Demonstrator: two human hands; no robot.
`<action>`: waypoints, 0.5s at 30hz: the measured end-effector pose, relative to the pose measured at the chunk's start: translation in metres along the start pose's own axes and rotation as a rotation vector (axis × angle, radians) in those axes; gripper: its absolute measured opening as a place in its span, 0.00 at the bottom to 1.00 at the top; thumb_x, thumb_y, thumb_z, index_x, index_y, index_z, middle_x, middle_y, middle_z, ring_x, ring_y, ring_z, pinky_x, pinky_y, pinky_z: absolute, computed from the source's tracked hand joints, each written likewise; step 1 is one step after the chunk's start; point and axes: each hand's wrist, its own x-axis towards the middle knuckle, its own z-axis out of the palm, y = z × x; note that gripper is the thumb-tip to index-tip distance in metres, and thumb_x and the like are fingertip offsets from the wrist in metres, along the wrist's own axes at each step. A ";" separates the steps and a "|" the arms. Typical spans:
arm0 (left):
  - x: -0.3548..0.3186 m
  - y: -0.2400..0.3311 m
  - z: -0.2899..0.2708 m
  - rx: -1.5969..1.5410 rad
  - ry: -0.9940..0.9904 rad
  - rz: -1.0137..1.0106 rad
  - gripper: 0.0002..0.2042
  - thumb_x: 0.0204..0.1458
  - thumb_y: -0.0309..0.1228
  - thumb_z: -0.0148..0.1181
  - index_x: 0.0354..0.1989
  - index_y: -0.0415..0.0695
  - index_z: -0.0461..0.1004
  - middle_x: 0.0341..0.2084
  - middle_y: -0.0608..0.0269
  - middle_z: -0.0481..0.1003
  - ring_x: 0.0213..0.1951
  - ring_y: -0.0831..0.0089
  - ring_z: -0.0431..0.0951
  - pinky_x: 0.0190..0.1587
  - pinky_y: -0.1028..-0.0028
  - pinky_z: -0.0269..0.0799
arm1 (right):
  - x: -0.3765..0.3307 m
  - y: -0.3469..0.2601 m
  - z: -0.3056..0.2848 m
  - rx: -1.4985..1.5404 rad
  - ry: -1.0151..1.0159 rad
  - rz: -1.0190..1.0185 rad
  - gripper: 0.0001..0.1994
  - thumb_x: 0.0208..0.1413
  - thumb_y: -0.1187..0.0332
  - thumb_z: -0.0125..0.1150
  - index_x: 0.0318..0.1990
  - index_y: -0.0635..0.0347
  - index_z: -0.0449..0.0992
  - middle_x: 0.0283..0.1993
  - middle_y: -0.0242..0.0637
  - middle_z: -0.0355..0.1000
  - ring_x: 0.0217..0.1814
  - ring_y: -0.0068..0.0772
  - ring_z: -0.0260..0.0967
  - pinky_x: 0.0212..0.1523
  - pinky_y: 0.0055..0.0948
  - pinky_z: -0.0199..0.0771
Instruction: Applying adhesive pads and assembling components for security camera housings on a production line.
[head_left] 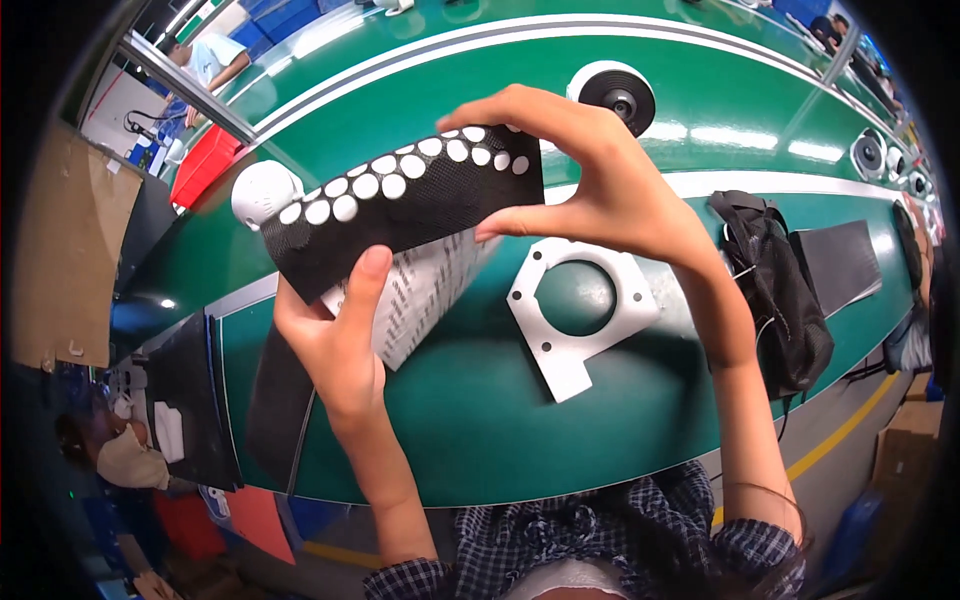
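A black textured sheet (430, 212) is held up tilted above the green table, with white round stickers (366, 186) in rows along its far side. Whitish backing paper with dark print (430, 300) hangs below it. My left hand (340, 350) is closed on the sheet's near left corner, thumb on top, the other fingers hidden underneath. Around the right end curves my right hand (620, 190), its thumb at the near edge and its fingertips at the far edge. Below the right hand, a white flat plate with a large round hole (630, 315) lies on the table.
Beyond my hands stand a white device with a black dome (618, 95) and a white rounded housing (262, 192). A black bag (770, 290) and dark sheets (840, 262) lie at right. A red bin (205, 165) is at far left, near another person (210, 62).
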 end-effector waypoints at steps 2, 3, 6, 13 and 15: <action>-0.001 0.000 -0.007 0.025 -0.045 -0.015 0.17 0.45 0.21 0.65 0.45 0.34 0.71 0.38 0.63 0.74 0.41 0.77 0.72 0.48 0.77 0.64 | -0.002 0.001 -0.008 0.072 0.009 0.040 0.18 0.38 0.70 0.71 0.39 0.63 0.75 0.30 0.36 0.75 0.32 0.30 0.73 0.34 0.23 0.72; -0.002 0.001 -0.010 0.019 -0.086 -0.023 0.17 0.45 0.21 0.65 0.44 0.34 0.71 0.38 0.63 0.74 0.41 0.77 0.72 0.48 0.76 0.64 | -0.003 -0.001 -0.014 0.136 -0.045 0.084 0.17 0.39 0.71 0.71 0.38 0.64 0.76 0.29 0.35 0.75 0.31 0.26 0.72 0.34 0.23 0.71; -0.001 0.000 -0.017 0.047 -0.160 -0.064 0.17 0.44 0.21 0.66 0.43 0.34 0.71 0.38 0.62 0.74 0.41 0.77 0.72 0.48 0.76 0.64 | -0.010 0.002 -0.018 0.304 -0.151 0.176 0.14 0.42 0.71 0.70 0.37 0.65 0.77 0.29 0.31 0.75 0.32 0.16 0.70 0.32 0.20 0.71; 0.017 0.007 0.010 0.066 -0.308 -0.102 0.25 0.40 0.20 0.68 0.49 0.36 0.65 0.38 0.61 0.73 0.41 0.78 0.72 0.46 0.78 0.67 | -0.021 0.002 -0.014 0.458 -0.127 0.359 0.16 0.46 0.70 0.69 0.42 0.65 0.73 0.32 0.29 0.72 0.35 0.14 0.67 0.35 0.17 0.70; 0.021 0.001 0.001 0.139 -0.304 -0.029 0.23 0.40 0.20 0.68 0.47 0.36 0.67 0.37 0.62 0.74 0.40 0.78 0.73 0.46 0.77 0.67 | -0.020 0.003 -0.008 0.385 -0.119 0.276 0.23 0.44 0.68 0.70 0.47 0.63 0.69 0.35 0.31 0.70 0.39 0.16 0.67 0.37 0.18 0.70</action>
